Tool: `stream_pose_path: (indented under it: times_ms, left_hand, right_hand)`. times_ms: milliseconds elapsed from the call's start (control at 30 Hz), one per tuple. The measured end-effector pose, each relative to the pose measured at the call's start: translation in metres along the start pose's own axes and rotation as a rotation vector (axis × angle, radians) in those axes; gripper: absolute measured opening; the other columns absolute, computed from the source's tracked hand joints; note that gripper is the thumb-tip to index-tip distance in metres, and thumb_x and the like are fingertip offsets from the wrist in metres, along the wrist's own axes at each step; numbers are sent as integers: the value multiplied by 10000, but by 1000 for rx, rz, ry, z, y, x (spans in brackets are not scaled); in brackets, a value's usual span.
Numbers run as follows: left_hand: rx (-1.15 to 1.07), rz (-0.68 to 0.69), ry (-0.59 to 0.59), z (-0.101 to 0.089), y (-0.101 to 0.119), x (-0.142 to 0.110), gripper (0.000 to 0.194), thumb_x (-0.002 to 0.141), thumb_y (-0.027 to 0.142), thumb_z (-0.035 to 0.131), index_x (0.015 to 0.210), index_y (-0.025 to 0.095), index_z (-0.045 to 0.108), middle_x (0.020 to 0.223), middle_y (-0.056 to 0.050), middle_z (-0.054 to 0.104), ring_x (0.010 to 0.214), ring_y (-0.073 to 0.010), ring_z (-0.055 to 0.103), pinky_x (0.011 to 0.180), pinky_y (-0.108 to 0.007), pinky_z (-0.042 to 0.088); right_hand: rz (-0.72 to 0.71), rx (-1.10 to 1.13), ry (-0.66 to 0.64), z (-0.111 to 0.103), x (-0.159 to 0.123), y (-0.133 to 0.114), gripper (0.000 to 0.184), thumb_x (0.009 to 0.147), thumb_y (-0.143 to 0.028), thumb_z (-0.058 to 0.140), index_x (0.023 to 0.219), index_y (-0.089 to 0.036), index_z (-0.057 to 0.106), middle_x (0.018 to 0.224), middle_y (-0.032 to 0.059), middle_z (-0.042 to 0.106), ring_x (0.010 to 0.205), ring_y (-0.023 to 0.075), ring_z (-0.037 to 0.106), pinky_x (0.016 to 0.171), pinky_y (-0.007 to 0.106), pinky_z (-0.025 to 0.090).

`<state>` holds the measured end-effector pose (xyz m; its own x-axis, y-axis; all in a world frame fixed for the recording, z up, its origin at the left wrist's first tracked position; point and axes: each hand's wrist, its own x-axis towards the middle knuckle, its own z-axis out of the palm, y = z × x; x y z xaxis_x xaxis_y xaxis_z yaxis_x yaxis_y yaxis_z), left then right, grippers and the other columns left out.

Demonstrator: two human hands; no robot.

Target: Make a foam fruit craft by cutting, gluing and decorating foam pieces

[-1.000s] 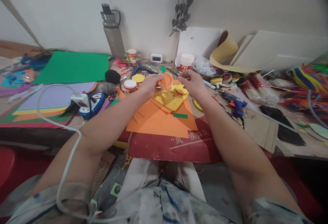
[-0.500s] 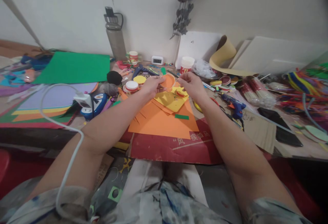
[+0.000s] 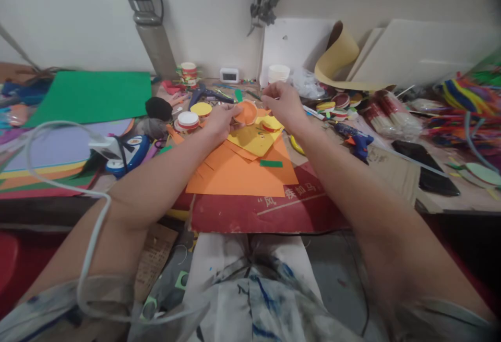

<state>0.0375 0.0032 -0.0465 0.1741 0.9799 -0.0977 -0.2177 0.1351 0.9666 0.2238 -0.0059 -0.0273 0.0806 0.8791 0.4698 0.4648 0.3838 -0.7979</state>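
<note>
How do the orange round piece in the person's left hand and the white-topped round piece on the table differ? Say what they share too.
Colour: the orange round piece shows an orange face; the white-topped round piece shows a white one.
Support: the orange round piece is held in the left hand; no hand holds the white-topped round piece.
Pose: the orange round piece is tilted; the white-topped round piece lies flat.
Shared: both are round.

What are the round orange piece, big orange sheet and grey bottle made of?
Round orange piece: probably card; matte, with a paler rim.
Orange sheet: paper or thin card; flat, matte, straight-edged.
Grey bottle: perhaps metal or tinted plastic; the body looks smooth, but blur leaves it open.
</note>
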Motion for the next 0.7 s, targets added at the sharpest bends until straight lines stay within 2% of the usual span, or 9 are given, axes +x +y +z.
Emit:
stream_pose_path:
  times_ms: [133,267,367,433,567,633,700]
  left_hand:
    - [0,30,10,1,-3,2,169,903,140,712,772,164,607,790,-25,702,620,-92,620,574,-210,542]
    - [44,78,9,3,-5,4,180,902,139,702,753,171,604,780,-31,693,588,-101,576,566,-244,543]
    - [144,103,5,4,-4,2,160,879,129,707,756,171,614,725,-17,656,544,-90,532,509,-215,480]
    - [237,126,-4,4,-2,0,165,862,137,715,731,169,621,651,-1,604,501,-79,478,460,-195,396]
    - [435,117,-30,3,0,-4,180,829,175,730,686,170,620,535,20,521,428,-78,384,427,-225,251]
    - [504,118,-1,2,-1,-4,179,807,170,730,668,176,618,503,28,491,426,-87,363,448,-244,223]
    - [556,156,37,2,-2,-4,213,777,142,741,615,174,607,495,27,475,457,-94,368,480,-252,224]
  right_hand:
    - [-46,-53,-110,-21,-22,-24,96,841,-183,774,857,-186,680,795,3,631,862,188,620,847,396,525]
    - [-7,-246,-256,-50,-68,-44,113,810,-119,775,760,-191,704,713,7,640,723,166,587,745,354,471]
    - [35,-334,-374,-58,-99,-46,158,762,-110,814,716,-213,704,675,6,659,671,168,577,678,334,433]
    - [61,-411,-469,-57,-111,-46,179,729,-108,833,732,-225,698,731,14,705,681,172,595,658,321,426]
    - [142,-578,-643,-50,-112,-51,179,755,-130,803,891,-195,706,885,49,752,778,180,653,676,289,438]
    - [216,-638,-717,-46,-107,-55,200,791,-141,766,980,-173,707,892,54,748,769,171,654,661,275,430]
    - [262,-686,-764,-44,-101,-57,170,806,-163,753,970,-167,707,855,39,733,730,160,629,640,273,413]
